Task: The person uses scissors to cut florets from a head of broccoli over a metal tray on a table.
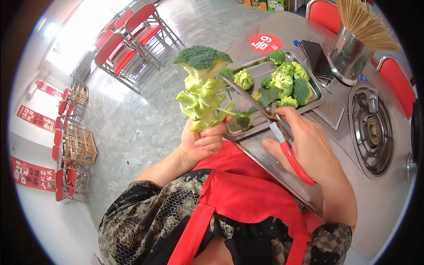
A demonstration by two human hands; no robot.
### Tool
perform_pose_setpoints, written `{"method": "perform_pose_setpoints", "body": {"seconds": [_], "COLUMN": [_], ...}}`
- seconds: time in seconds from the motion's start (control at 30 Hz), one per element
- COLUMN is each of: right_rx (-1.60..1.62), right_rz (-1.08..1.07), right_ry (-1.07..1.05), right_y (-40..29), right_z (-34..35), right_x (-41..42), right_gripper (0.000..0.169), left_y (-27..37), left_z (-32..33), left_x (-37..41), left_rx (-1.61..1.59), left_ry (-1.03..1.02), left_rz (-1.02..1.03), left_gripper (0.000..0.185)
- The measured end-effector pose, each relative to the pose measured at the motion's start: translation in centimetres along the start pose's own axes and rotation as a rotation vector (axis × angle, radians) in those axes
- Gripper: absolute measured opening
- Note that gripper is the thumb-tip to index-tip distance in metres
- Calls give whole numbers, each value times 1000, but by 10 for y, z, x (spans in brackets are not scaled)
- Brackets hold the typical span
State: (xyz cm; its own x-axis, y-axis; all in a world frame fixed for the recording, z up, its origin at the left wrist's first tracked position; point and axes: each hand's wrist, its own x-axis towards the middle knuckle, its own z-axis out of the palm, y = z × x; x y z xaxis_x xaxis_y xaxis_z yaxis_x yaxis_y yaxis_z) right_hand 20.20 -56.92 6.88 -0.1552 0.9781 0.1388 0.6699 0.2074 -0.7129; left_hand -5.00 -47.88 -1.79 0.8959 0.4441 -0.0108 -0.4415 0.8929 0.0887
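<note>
My left hand (pixel 203 140) grips the lower stalk of a broccoli head (pixel 203 89), holding it upright. Its green crown remains on top, and pale cut stubs run down the stem. In my right hand (pixel 303 142) are red-handled scissors (pixel 275 127), their blades angled up and left toward the broccoli, over the tray. A rectangular metal tray (pixel 238 133) lies beneath, on the steel table. Cut broccoli florets (pixel 283 79) are heaped at its right side, with others scattered at the left. One dark floret (pixel 244 122) sits near the tray's front edge.
Right of the tray is a round gas burner (pixel 372 131) set into the table. A metal canister of wooden skewers (pixel 351 53) stands behind it, beside a dark phone (pixel 317 59). Red folding chairs (pixel 129 43) and wooden racks (pixel 81 144) are to the left.
</note>
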Motion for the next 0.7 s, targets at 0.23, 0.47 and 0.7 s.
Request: {"method": "perform_pose_setpoints", "body": {"seconds": [0.23,0.47,0.7], "right_rx": [47,28,31], "right_rz": [20,-13,-33], "right_ry": [-41,-134,-142], "right_y": [5,18,23], "right_z": [-2,-2,3], "right_x": [6,9,11], "right_gripper": [61,75,80], "left_y": [18,37,32], "left_z": [11,1,5], "left_x": [-5,-18,-11], "left_rx": [336,826,940], "left_ry": [125,254,292], "left_rz": [183,507,594], "left_gripper": [62,44,42]}}
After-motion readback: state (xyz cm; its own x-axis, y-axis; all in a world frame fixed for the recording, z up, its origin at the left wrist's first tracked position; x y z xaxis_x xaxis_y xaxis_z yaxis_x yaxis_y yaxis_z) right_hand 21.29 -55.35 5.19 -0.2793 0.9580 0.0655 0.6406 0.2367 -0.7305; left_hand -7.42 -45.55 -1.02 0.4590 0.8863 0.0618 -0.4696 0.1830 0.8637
